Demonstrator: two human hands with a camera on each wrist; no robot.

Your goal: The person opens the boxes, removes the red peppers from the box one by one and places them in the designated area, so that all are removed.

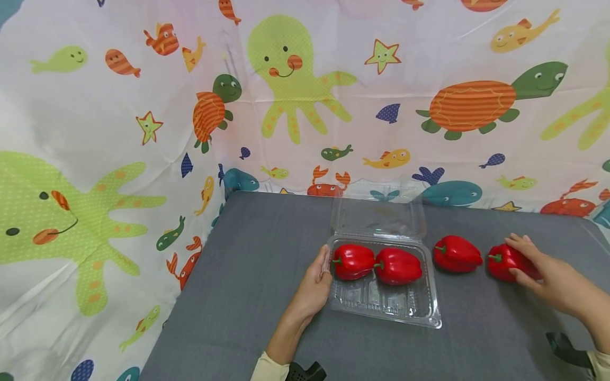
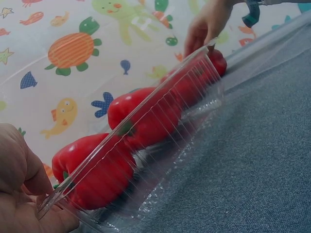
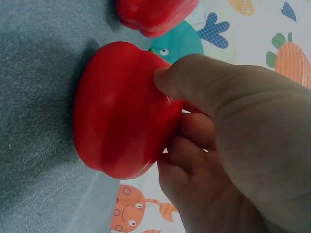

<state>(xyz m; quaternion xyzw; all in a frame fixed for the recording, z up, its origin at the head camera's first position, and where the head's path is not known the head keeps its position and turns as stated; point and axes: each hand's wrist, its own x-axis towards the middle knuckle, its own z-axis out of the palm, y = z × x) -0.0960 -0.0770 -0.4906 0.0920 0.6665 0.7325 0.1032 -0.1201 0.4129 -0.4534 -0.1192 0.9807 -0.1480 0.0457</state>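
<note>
A clear plastic clamshell container [image 1: 386,307] lies on the grey table with its lid [image 1: 378,217] folded back. Inside its tray are two red bell peppers, one at the left [image 1: 353,262] and one at the right [image 1: 398,266], with green stems. My left hand [image 1: 312,286] pinches the tray's left rim between thumb and fingers. Just right of the tray lies a third red bell pepper [image 1: 457,254]. Beyond it, my right hand [image 1: 548,270] grips a fourth bell pepper [image 3: 124,111], its thumb on one side and fingers curled at the other.
A grey cloth [image 1: 248,264] covers the table. Behind it and along the left hangs a white curtain [image 1: 190,95] printed with sea animals. A dark strap [image 1: 567,349] sits on the right wrist, and another strap [image 1: 306,372] on the left.
</note>
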